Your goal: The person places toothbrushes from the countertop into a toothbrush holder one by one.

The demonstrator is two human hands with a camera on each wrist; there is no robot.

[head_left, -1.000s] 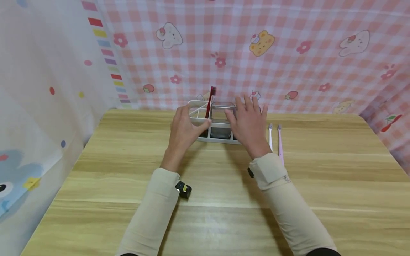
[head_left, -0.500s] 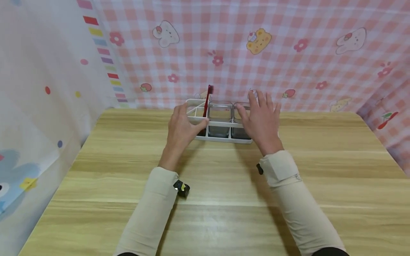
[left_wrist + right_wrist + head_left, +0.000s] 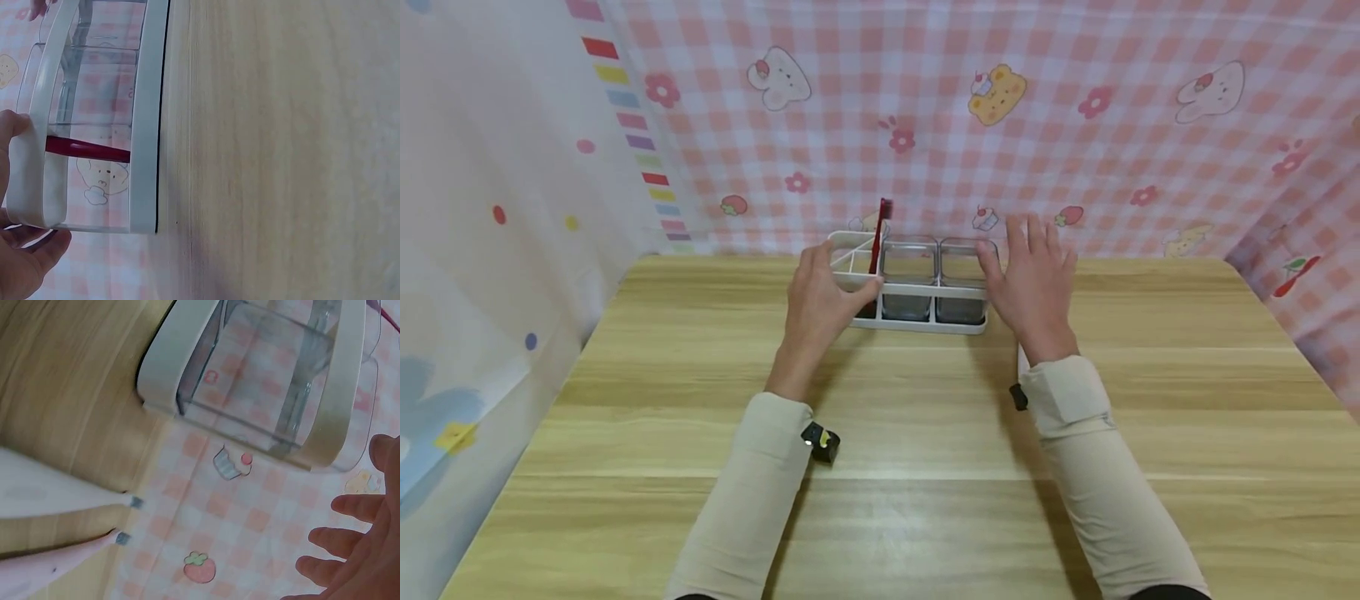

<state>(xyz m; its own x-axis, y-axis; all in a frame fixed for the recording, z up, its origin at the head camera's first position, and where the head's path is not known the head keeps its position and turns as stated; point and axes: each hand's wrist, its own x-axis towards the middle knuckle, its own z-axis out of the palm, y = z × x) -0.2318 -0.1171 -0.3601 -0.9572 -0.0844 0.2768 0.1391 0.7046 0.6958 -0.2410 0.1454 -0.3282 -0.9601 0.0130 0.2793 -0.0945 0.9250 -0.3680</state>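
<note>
A white toothbrush holder (image 3: 916, 327) stands on the table against the back cloth. A red toothbrush (image 3: 876, 242) leans upright in its divided left compartment, and two clear cups (image 3: 908, 260) sit in the other openings. My left hand (image 3: 820, 304) grips the holder's left end, thumb on the front rail and fingers around the side; the left wrist view shows this grip. My right hand (image 3: 1036, 287) is beside the right end with its fingers extended. In the right wrist view that hand's thumb is near the clear cup, apart from the rail.
A white toothbrush (image 3: 56, 487) and a pink toothbrush (image 3: 56, 565) lie on the table to the right, mostly hidden by my right arm in the head view. Pink checked cloth (image 3: 917, 100) hangs behind the wooden table (image 3: 895, 500).
My right hand has moved right, from over the cups to the holder's right end, uncovering the right cup. My left hand keeps its grip on the holder.
</note>
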